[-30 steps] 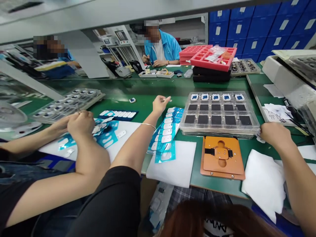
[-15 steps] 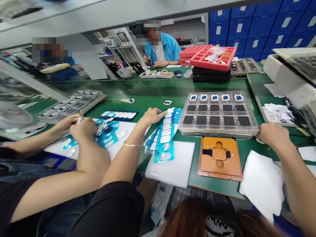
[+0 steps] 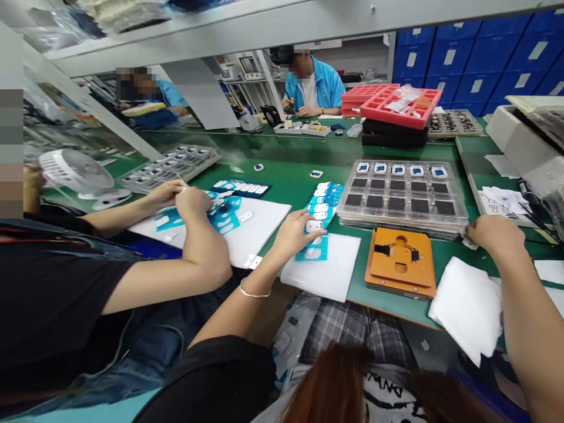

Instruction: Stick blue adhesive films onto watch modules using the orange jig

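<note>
In the head view, had the left hand (image 3: 296,234) over the near part of the blue sheets (image 3: 328,201) with white labels (image 3: 321,207), just to the left of the clear tray (image 3: 399,228). Held the left grip fairly wide, with thumb and forefinger apart beside one label. Had the right hand (image 3: 496,234) bent at the right front corner of the tray, near a small white piece (image 3: 469,243); could not tell about the right grip, narrow or holding this piece. Saw in the tray's back row five white-and-blue parts (image 3: 398,170). Saw in front of it, on the green worktop (image 3: 286,176), an orange fixture (image 3: 400,261) beside a white cloth (image 3: 469,311).
</note>
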A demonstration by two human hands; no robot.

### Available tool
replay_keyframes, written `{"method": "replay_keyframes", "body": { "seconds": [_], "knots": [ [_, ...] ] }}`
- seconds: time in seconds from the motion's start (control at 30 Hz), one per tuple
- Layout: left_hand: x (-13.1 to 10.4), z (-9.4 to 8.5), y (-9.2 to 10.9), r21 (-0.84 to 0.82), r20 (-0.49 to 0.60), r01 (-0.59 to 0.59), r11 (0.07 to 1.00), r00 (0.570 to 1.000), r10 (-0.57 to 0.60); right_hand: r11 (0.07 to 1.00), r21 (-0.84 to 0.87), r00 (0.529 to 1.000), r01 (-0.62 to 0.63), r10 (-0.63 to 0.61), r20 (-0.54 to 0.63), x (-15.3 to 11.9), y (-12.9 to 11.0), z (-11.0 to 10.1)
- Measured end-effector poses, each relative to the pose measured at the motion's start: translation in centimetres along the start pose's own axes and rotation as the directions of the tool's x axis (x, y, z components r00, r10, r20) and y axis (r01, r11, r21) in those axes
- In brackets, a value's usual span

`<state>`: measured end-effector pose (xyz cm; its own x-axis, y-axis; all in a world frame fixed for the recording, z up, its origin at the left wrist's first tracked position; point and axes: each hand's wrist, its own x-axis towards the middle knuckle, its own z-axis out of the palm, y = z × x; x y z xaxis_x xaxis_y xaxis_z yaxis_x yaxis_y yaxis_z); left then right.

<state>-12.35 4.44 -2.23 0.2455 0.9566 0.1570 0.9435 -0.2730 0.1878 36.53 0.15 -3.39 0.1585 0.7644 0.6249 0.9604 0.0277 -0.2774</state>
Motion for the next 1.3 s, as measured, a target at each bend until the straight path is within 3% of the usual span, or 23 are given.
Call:
{"method": "replay_keyframes", "body": {
  "seconds": [0.1,0.17,0.23,0.3,0.37,0.43,0.53,0.67,0.73,0.83,1.0,1.07,1.23,1.3],
  "knots": [
    [-0.8,-0.8,0.8,0.004,-0.127,-0.046,0.999,0.991,0.046,0.992,-0.106,0.991,-0.063,0.049,-0.126,0.3,-1.1,-1.2],
    [-1.3,-1.4,1.6,0.039,-0.3,-0.151,0.988,0.941,0.156,0.986,-0.144,0.973,-0.081,0.047,-0.224,0.5,-3.1,-2.6],
    [-1.8,-2.2,2.9,0.148,-0.511,-0.283,0.948,0.798,0.318,0.993,-0.118,0.945,0.006,-0.045,-0.324,0.4,-6.1,-4.1],
    [-2.2,-3.2,4.7,0.28,-0.636,-0.364,0.888,0.623,0.455,0.938,0.033,0.842,0.346,-0.295,-0.451,-0.1,-9.7,-5.0],
    [-2.6,-4.2,7.0,0.361,-0.669,-0.409,0.838,0.513,0.538,0.849,0.099,0.787,0.52,-0.43,-0.443,-1.0,-13.1,-5.3],
    [-2.9,-5.2,9.3,0.388,-0.671,-0.466,0.795,0.449,0.59,0.709,0.293,0.759,0.642,-0.533,-0.374,-2.1,-15.7,-5.1],
    [-3.1,-6.1,12.1,0.384,-0.678,-0.576,0.722,0.355,0.644,0.603,0.46,0.757,0.651,-0.56,-0.338,-3.3,-17.5,-4.8],
    [-2.7,-6.0,14.2,0.345,-0.676,-0.721,0.601,0.253,0.692,0.619,0.523,0.809,0.586,-0.479,-0.34,-3.6,-17.5,-5.3],
    [-2.2,-5.5,14.7,0.294,-0.67,-0.775,0.56,0.25,0.699,0.594,0.569,0.819,0.568,-0.475,-0.321,-3.5,-17.4,-5.5],
    [-1.5,-4.5,15.0,0.182,-0.708,-0.816,0.549,0.279,0.649,0.554,0.62,0.822,0.556,-0.478,-0.311,-3.4,-17.5,-5.5],
    [-0.9,-3.3,14.7,0.063,-0.874,-0.752,0.657,0.277,0.4,0.637,0.574,0.857,0.515,-0.358,-0.371,-3.7,-17.6,-5.2],
    [-0.9,-2.9,14.4,0.06,-0.884,-0.734,0.676,0.276,0.377,0.665,0.539,0.852,0.517,-0.341,-0.397,-3.8,-17.6,-5.2],
    [-1.0,-2.6,13.8,-0.076,-0.758,-0.843,0.533,0.396,0.519,0.704,0.493,0.857,0.511,-0.371,-0.358,-3.9,-17.7,-5.2],
    [-1.0,-2.7,13.7,-0.147,-0.713,-0.864,0.482,0.43,0.554,0.724,0.431,0.838,0.539,-0.41,-0.36,-4.0,-17.8,-5.2]
  ]
}}
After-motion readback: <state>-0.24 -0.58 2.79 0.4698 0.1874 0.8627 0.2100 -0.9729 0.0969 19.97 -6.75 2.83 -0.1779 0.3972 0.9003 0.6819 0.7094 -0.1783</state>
